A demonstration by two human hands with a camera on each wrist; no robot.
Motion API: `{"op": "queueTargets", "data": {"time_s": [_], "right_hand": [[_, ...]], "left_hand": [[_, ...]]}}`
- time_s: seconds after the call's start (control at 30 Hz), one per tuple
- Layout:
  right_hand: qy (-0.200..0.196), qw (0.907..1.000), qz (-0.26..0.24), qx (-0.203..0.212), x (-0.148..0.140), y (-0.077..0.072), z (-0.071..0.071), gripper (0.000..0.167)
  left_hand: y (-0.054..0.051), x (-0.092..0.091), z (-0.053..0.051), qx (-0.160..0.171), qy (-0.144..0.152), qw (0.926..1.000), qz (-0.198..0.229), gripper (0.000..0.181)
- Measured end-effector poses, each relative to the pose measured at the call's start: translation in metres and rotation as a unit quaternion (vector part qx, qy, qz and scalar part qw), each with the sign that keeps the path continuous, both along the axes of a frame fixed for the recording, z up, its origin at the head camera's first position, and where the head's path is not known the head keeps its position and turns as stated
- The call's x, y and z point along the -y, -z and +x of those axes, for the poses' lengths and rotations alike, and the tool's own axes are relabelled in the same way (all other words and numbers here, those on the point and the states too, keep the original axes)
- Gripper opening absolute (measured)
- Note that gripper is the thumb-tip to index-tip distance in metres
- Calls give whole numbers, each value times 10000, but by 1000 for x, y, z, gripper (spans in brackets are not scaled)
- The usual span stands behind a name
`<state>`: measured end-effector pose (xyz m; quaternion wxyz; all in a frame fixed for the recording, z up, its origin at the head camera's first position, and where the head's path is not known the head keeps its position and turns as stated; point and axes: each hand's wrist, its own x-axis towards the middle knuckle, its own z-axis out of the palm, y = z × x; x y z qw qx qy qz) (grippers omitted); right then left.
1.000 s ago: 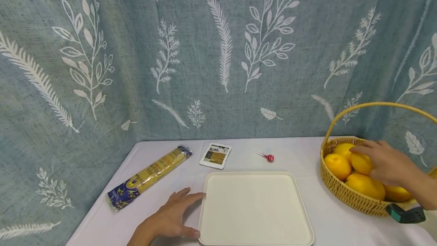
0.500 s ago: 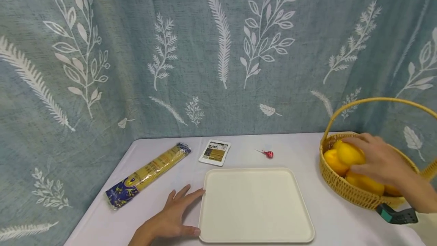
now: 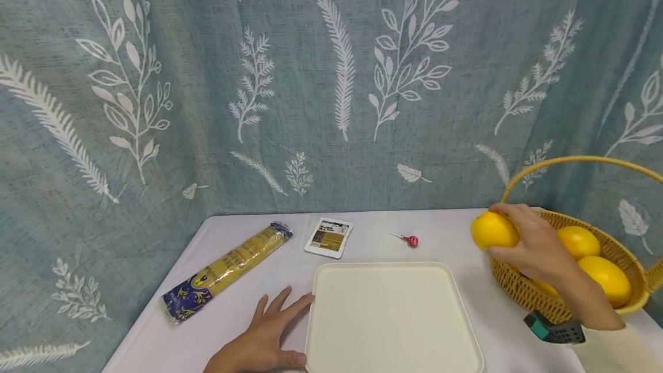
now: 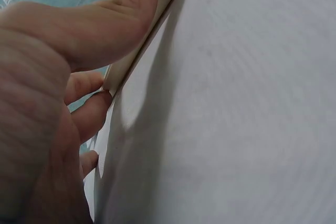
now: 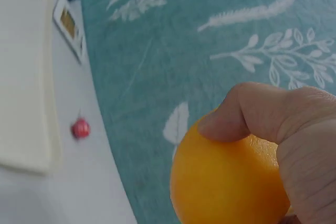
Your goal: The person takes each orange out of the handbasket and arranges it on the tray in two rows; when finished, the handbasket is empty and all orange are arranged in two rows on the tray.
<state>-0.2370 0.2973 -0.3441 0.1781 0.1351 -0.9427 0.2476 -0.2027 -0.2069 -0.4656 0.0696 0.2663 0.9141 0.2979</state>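
Observation:
My right hand (image 3: 536, 243) grips an orange (image 3: 494, 230), held up over the left rim of the wicker basket (image 3: 510, 289). In the right wrist view the thumb presses on top of the orange (image 5: 226, 182). Other yellow-orange fruits (image 3: 605, 280) lie in the basket, some hidden behind the hand and forearm. My left hand (image 3: 264, 335) rests at the left side of a cream tray (image 3: 393, 318), fingers spread. Its thumb and index fingertip touch the tray's edge; the left wrist view shows the hand (image 4: 89, 40) against that rim.
Beyond the tray lie a white packet with a brown label (image 3: 328, 238) and a red-wrapped lollipop (image 3: 411, 241). A bag of spaghetti (image 3: 228, 269) lies diagonally at the left. The basket's tall handle (image 3: 585, 159) arches above the fruit. A patterned curtain (image 3: 311, 102) hangs behind the table.
My right hand has lifted the orange out of the basket and moved it left, past the rim. The left hand has stayed at the tray's edge.

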Motion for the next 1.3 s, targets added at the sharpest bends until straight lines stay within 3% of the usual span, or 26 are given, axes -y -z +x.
{"op": "queueTargets", "data": {"time_s": [0.37, 0.6, 0.83, 1.0, 1.3], "right_hand": [[-279, 9969, -716, 156, 51, 8, 0, 68], [-330, 9898, -1382, 112, 82, 22, -1, 66], [-411, 9862, -1603, -21, 105, 38, -4, 65], [-597, 9807, -1862, -12, 122, 47, -8, 63], [-677, 9760, -2030, 401, 160, 55, -13, 61]], "left_hand": [[-1, 1, 6, -192, 30, 9998, -8, 103], [-2, -1, 8, 121, 13, 9999, 14, 101], [-2, -5, 6, 181, -122, 9996, 168, 100], [-1, -3, 6, 38, -2, 9995, 309, 99], [1, -2, 7, -121, 131, 9988, 451, 94]]}}
